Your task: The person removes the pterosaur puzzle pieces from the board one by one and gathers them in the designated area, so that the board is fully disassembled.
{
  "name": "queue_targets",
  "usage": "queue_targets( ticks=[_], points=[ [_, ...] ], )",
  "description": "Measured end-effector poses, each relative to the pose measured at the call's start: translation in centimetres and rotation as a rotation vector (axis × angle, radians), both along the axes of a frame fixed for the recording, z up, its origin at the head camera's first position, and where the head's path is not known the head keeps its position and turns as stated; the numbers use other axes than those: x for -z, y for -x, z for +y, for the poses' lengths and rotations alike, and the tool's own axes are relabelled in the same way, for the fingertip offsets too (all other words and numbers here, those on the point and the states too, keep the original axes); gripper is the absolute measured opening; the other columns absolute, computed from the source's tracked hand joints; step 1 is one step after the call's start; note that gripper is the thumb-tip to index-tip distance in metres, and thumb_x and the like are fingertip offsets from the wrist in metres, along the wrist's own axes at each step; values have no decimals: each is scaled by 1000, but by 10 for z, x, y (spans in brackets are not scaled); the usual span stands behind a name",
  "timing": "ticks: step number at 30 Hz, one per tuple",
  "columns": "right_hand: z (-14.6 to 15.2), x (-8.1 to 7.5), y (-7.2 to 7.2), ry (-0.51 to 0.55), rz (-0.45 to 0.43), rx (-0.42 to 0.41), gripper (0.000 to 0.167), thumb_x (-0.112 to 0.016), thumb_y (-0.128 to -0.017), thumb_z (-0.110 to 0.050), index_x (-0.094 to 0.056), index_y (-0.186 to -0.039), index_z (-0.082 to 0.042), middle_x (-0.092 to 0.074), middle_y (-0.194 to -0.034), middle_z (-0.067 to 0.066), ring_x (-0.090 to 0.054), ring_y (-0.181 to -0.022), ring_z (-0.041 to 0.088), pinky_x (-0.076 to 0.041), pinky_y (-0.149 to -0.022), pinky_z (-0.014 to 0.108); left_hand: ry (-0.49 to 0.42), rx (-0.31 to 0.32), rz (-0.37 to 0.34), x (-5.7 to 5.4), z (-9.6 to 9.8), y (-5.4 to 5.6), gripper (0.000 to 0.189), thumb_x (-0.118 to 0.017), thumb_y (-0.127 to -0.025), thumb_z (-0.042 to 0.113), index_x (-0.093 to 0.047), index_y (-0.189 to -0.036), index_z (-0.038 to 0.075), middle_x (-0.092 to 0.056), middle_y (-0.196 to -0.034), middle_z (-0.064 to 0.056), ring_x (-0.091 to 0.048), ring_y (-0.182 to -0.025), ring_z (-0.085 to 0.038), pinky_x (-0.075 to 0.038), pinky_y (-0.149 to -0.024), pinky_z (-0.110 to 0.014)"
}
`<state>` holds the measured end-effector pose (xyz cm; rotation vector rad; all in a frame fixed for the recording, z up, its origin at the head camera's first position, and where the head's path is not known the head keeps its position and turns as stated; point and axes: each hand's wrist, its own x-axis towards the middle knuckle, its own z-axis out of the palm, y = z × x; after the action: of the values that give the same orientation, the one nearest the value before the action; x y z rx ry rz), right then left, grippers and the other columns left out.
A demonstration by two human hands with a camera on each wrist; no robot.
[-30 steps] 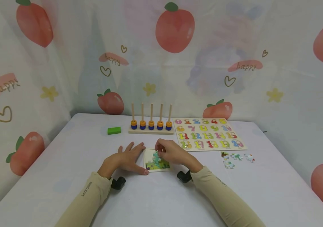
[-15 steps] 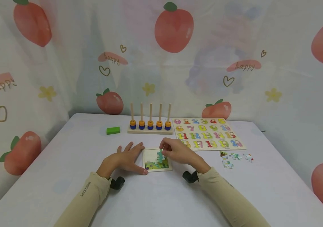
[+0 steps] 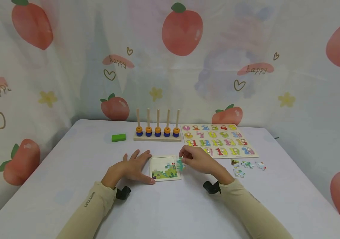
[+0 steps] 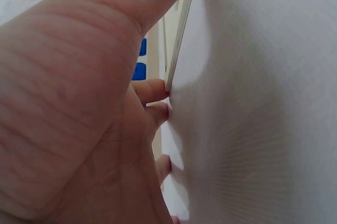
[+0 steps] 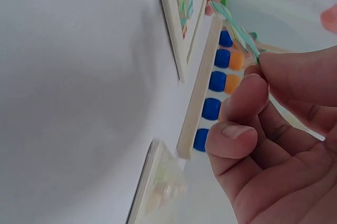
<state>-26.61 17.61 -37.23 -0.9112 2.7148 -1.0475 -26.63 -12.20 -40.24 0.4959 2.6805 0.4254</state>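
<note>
A small framed jigsaw puzzle board [image 3: 165, 177] lies on the table, its lower part filled with green printed pieces and its upper left bare. The left hand [image 3: 132, 169] rests beside its left edge with spread fingers, the thumb at the lower left corner and a fingertip at the upper left. Between thumb and index finger the right hand [image 3: 198, 160] pinches a teal puzzle piece [image 5: 237, 30], held up off the table just right of the board. In the right wrist view that piece is seen nearly edge-on.
Several loose puzzle pieces [image 3: 239, 173] lie at the right. Behind them sits a wooden number board [image 3: 217, 147]. A peg stand with blue and orange beads [image 3: 157, 139] stands at the back, with a green block [image 3: 118, 137] left of it.
The right hand has moved right with the teal piece, from over the board to beyond its right edge, uncovering pieces at the board's right. The left hand has stayed in place.
</note>
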Motion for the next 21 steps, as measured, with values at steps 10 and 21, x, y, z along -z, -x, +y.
queue_targets(
  ticks=[10, 21],
  points=[
    [30, 0, -5, -16, -1, 65, 8, -66, -104, -1, -68, -111, -3, -63, -91, 0, -57, -84, 20, -51, -72, 30, -11, 0, -7, 0, 0, 0, 115, -85, -81, 65, -30, -169, 14, -16, -179, -7, -3, -163, -41, 1, -121, -76],
    [61, -5, -11, -4, 9, 130, 9, -65, -104, 0, -67, -113, 0, -62, -91, 3, -56, -82, 21, -50, -68, 27, -7, 1, -11, 1, -1, 0, 115, -83, -82, 66, -30, -170, 15, -15, -179, -6, -2, -163, -40, 2, -121, -76]
  ],
)
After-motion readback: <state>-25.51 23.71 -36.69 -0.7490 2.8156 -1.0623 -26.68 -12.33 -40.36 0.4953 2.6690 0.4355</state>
